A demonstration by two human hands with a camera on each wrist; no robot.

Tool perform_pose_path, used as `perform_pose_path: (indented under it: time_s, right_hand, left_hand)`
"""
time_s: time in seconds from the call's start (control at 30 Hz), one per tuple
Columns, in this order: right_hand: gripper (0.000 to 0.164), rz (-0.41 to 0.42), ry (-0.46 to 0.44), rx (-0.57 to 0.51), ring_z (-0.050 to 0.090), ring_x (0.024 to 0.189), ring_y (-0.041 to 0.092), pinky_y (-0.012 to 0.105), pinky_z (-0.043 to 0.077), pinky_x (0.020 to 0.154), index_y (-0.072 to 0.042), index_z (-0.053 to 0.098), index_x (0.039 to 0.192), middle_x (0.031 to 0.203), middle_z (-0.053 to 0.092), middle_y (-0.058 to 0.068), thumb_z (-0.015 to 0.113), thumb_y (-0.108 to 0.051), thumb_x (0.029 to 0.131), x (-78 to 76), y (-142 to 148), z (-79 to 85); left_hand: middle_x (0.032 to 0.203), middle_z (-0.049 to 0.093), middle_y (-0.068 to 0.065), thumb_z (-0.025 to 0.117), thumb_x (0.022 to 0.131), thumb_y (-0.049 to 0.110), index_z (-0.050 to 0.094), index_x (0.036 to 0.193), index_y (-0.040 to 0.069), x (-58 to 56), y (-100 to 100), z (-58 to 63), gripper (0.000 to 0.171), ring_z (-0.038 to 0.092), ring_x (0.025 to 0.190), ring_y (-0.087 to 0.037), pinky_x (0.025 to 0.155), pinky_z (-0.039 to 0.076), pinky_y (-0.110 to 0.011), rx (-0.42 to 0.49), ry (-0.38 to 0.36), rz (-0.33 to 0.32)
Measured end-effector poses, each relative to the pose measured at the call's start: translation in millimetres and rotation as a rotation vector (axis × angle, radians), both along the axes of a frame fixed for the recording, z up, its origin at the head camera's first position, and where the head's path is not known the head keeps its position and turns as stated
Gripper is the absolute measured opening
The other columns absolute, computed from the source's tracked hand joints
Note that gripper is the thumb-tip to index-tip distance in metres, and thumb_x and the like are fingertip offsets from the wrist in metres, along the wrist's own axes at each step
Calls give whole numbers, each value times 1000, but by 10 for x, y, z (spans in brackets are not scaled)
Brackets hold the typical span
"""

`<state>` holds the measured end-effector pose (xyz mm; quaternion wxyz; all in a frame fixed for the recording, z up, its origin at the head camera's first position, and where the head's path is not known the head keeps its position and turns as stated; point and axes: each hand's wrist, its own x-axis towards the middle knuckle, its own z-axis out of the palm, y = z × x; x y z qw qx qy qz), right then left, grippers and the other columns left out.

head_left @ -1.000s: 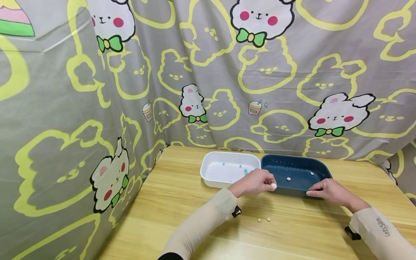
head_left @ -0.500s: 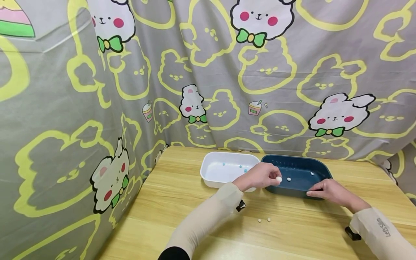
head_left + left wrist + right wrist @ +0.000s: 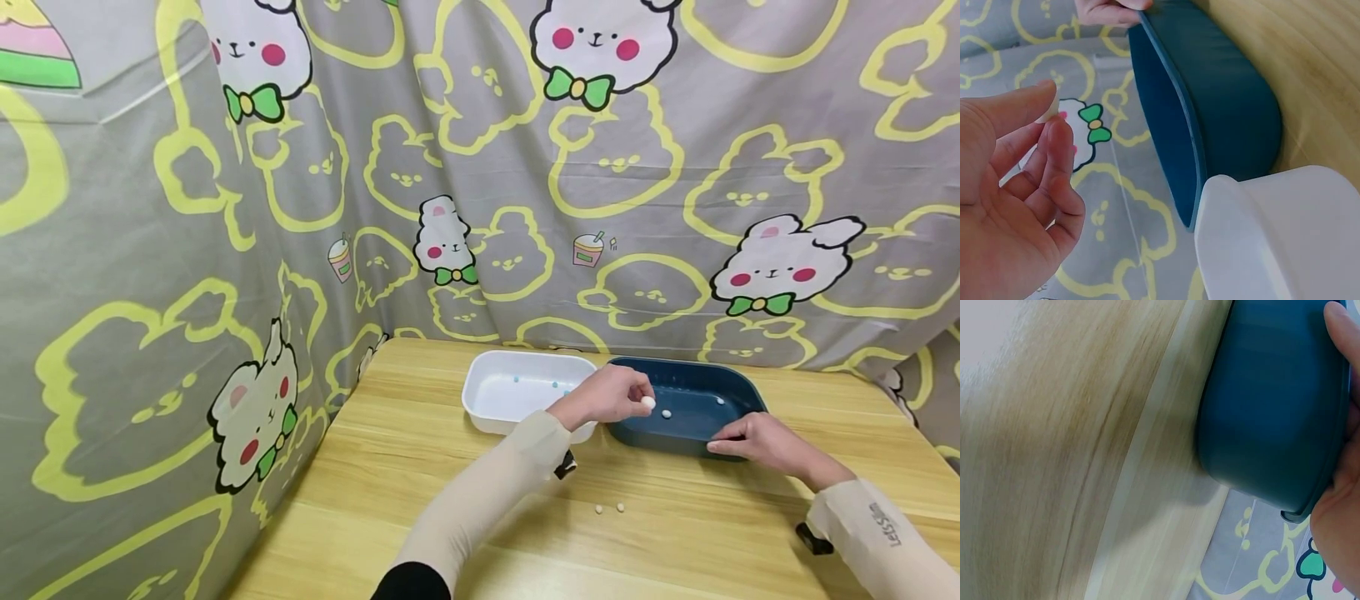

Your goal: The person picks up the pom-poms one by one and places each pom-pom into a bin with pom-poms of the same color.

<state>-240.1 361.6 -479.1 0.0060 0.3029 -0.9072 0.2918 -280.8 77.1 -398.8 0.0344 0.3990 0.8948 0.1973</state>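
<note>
Between thumb and forefinger my left hand point(image 3: 611, 393) pinches a small white ball point(image 3: 648, 402), held over the left part of a dark blue bin point(image 3: 675, 435). In the left wrist view the ball point(image 3: 1051, 111) shows only partly, between the fingertips. Inside the blue bin lie two more white balls, one near the middle point(image 3: 667, 414) and a smaller one point(image 3: 720, 401) farther right. My right hand point(image 3: 765, 442) grips the bin's near right rim, thumb outside; the right wrist view shows the thumb point(image 3: 1342, 328) against the outer wall, the other fingers mostly hidden.
A white bin point(image 3: 480, 421) with several small blue balls point(image 3: 516, 379) stands against the blue bin's left end. Two small white balls point(image 3: 620, 507) lie on the wooden table point(image 3: 360, 500) in front. A patterned curtain point(image 3: 495, 167) hangs behind and at the left.
My left hand has moved right and away from me, carrying the white ball from the blue bin's near left rim to above its inside. My right hand stays on the rim.
</note>
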Motion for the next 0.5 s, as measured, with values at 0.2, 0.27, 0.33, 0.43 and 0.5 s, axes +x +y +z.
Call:
perform_pose_path:
  time_s: [0.2, 0.27, 0.33, 0.43, 0.5]
  right_hand:
    - [14, -18, -29, 9, 61, 71, 1, 23, 50, 59, -13, 77, 85, 80, 71, -6, 68, -24, 88, 1, -7, 6]
    - [14, -20, -35, 9, 62, 72, 2, 24, 50, 59, -12, 77, 86, 80, 71, -6, 68, -24, 88, 1, -11, 7]
    - [15, -20, -44, 7, 62, 72, 2, 24, 50, 59, -12, 77, 86, 80, 71, -5, 68, -24, 88, 2, -14, 10]
    - [15, -23, -49, 8, 62, 72, 2, 24, 50, 59, -12, 77, 86, 80, 71, -6, 68, -24, 88, 2, -14, 14]
    - [14, -20, -38, 8, 62, 72, 1, 24, 50, 59, -13, 77, 85, 80, 71, -6, 68, -24, 88, 1, -14, 15]
  left_hand:
    - [80, 59, 17, 70, 88, 26, 67, 92, 23, -61, 54, -5, 6, 51, 72, 6, 66, 39, -10, -28, 11, 36]
    - [80, 59, 17, 69, 88, 26, 67, 93, 23, -73, 70, -4, 6, 50, 72, 5, 66, 38, -10, -40, 5, 41]
    - [79, 58, 18, 68, 89, 28, 67, 93, 24, -87, 86, -5, 6, 50, 72, 4, 66, 38, -10, -54, 6, 45]
    - [79, 57, 18, 66, 90, 28, 67, 95, 24, -112, 112, -9, 6, 50, 72, 4, 65, 38, -11, -65, 10, 43]
    - [79, 56, 19, 65, 90, 28, 67, 95, 25, -132, 130, -18, 6, 50, 72, 3, 65, 37, -11, -73, 9, 46]
